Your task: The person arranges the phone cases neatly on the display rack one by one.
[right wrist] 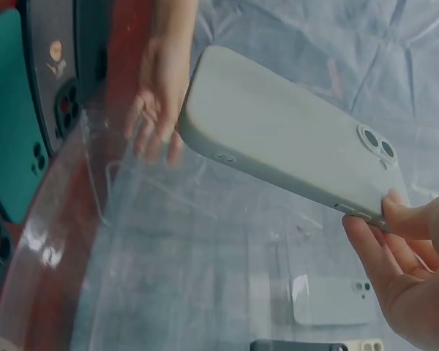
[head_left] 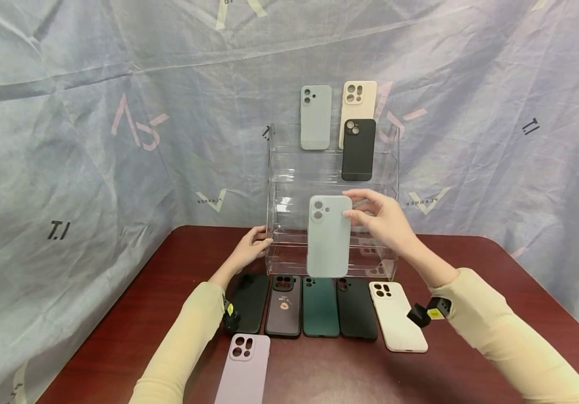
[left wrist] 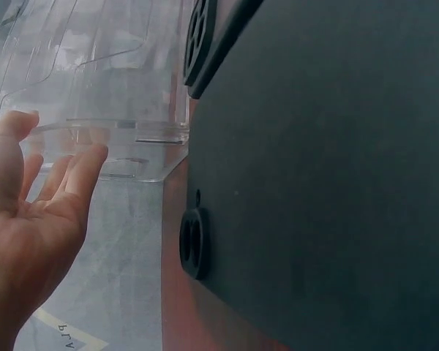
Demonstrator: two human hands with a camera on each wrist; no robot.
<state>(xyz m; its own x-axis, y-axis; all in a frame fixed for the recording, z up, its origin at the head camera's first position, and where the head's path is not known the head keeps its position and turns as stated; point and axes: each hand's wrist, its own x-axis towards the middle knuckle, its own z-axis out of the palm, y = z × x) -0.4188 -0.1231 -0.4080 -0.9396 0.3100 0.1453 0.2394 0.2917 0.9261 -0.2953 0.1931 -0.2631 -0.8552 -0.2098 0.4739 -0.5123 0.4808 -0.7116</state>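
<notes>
My right hand (head_left: 382,219) pinches a pale grey-green phone case (head_left: 328,238) by its upper right edge, thumb in front. The case is upright before the clear tiered display rack (head_left: 289,168), camera cutouts at its top left. In the right wrist view the same case (right wrist: 278,135) is tilted, with fingers at its camera end. My left hand (head_left: 249,249) is at the rack's lower left side, its fingertips right at the clear edge. The left wrist view shows that hand (left wrist: 44,197) with fingers extended and loosely spread beside the clear plastic.
On the rack are a light blue-grey case (head_left: 315,118), a cream case (head_left: 365,104) and a black case (head_left: 359,150). Several dark cases, including a green case (head_left: 320,308), lie before it with a white case (head_left: 397,317). A lilac case (head_left: 244,370) is nearer on the red-brown table (head_left: 319,370).
</notes>
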